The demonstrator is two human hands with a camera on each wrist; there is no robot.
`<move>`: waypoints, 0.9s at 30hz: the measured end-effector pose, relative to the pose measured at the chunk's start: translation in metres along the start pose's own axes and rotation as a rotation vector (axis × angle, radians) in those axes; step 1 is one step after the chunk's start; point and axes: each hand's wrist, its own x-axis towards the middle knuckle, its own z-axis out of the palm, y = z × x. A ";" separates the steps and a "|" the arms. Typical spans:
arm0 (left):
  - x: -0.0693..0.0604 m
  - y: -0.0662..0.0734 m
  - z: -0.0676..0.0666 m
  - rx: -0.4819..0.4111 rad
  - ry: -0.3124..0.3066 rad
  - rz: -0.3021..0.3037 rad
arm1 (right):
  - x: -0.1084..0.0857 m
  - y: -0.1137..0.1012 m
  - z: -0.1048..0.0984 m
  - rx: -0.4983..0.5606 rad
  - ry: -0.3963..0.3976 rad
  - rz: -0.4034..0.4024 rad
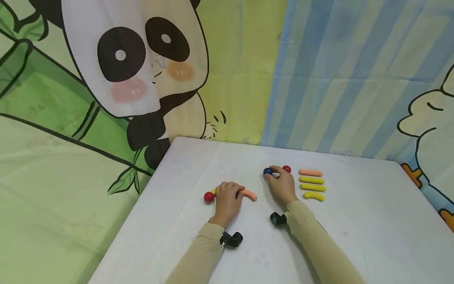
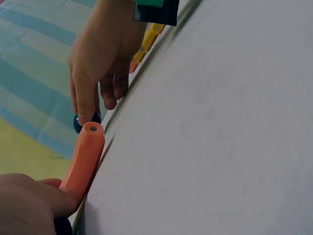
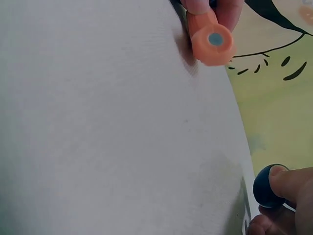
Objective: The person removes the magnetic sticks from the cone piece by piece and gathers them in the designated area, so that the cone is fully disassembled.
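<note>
My left hand [image 1: 228, 200] grips a curved orange rod [image 1: 249, 194] near its inner end. A small grey round inset [image 2: 93, 129] shows in the rod's free end. Something dark blue [image 2: 62, 226] peeks out under the left thumb; the fingers hide most of it. Beyond that hand's left side, a red ball [image 1: 209, 197] sits against a yellow piece [image 1: 214, 192] that is mostly covered. Farther back, my right hand [image 1: 282, 184] pinches a dark blue ball [image 1: 267, 171] between thumb and fingers. Just behind the right hand lies another red ball [image 1: 286, 169].
Right of the right hand, a straight orange rod [image 1: 310, 172], two straight yellow rods [image 1: 312, 180] and a curved yellow rod [image 1: 313, 196] lie in a column. All rest on a white table [image 1: 354, 236], whose back edge meets a printed cloth [image 1: 241, 79].
</note>
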 end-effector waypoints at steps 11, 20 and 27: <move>0.000 0.002 -0.001 -0.008 0.004 -0.012 | 0.016 -0.001 0.012 -0.036 0.049 0.086; 0.000 0.002 -0.001 -0.009 0.038 0.012 | 0.020 0.000 0.014 -0.060 0.041 0.109; 0.000 0.002 0.000 -0.003 0.020 0.001 | 0.013 -0.002 0.009 -0.058 0.071 0.071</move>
